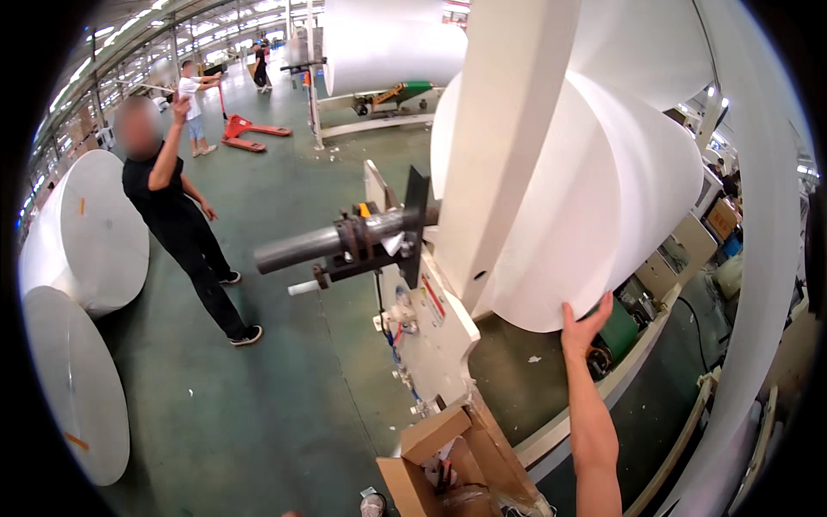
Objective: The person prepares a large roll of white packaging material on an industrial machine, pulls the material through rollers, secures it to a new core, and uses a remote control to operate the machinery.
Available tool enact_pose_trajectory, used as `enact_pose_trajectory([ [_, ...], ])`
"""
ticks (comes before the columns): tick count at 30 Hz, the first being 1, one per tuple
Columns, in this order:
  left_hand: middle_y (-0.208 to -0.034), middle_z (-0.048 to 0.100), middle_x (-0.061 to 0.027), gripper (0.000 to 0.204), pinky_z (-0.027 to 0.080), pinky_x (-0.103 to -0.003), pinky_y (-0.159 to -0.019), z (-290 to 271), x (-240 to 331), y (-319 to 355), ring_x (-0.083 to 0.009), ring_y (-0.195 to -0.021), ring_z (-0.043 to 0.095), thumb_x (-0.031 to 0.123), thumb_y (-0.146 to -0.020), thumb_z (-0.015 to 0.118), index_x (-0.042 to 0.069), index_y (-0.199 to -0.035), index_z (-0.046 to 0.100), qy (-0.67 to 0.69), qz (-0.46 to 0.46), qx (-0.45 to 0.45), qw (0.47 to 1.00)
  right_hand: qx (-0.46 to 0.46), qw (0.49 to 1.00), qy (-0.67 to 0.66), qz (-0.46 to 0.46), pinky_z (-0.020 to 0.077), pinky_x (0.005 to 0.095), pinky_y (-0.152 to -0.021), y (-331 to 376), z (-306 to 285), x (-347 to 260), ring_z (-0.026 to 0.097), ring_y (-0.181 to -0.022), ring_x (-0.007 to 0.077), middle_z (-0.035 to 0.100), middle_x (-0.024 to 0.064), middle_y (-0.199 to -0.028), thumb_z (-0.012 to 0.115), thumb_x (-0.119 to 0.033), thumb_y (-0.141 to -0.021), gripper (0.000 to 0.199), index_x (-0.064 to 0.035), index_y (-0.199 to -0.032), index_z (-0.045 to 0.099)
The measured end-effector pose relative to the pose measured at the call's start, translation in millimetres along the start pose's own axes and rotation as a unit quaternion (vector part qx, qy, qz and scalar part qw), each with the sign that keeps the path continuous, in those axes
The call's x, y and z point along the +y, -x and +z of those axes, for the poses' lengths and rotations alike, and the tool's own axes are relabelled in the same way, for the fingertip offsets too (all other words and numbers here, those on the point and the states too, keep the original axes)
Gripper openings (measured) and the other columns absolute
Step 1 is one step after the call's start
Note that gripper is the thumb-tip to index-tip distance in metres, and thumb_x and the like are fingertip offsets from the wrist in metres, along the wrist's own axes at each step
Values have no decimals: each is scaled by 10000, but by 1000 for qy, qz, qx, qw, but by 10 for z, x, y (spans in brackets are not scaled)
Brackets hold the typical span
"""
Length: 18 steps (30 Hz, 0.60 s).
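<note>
A factory hall with a green floor [258, 405]. At the left stand two big white paper rolls [82, 233]; near them a person in black [177, 215] raises an arm. In the middle juts a steel shaft [327, 243]. To the right, the right hand [584, 326], fingers spread wide, presses flat against the underside of the mounted paper roll [603, 198]. The left hand is out of view.

The right hand [584, 326] reaches up with fingers spread flat against the lower edge of a huge white paper roll [594, 198] mounted on a machine. To its left a dark metal shaft [332, 241] sticks out from the white frame [435, 332], and below that sits an open cardboard box [431, 457]. Far to the left a person in black [177, 215] stands on the green floor [284, 405] beside two more paper rolls [82, 233].
</note>
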State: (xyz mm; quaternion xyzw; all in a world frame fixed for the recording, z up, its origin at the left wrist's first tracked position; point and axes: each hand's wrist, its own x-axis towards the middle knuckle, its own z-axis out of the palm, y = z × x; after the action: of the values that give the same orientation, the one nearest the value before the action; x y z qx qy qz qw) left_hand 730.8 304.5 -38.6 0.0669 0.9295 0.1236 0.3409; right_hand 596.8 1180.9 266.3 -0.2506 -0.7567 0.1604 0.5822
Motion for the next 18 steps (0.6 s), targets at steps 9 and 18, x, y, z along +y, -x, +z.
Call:
enact_pose_trajectory([
  [9, -732, 667, -81, 123, 477, -411, -550, 282, 773, 178, -271, -659, 612, 161, -882, 652, 65, -825, 704, 266, -125, -80, 952, -86, 983, 161, -33, 261, 596, -1167, -2084, -281, -1899, 281, -1488, 371, 289, 158, -1632, 840, -365, -770, 1017, -99, -1582, 289],
  [18, -710, 647, -69, 149, 441, -401, -508, 273, 1598, 234, -241, -608, 584, 169, -910, 637, 51, -848, 704, 370, -127, -89, 916, 34, 980, 160, -111, 293, 535, -1178, -1640, 113, -1288, 321, -1459, 387, 327, 170, -1612, 760, -202, -862, 849, -139, -1581, 314],
])
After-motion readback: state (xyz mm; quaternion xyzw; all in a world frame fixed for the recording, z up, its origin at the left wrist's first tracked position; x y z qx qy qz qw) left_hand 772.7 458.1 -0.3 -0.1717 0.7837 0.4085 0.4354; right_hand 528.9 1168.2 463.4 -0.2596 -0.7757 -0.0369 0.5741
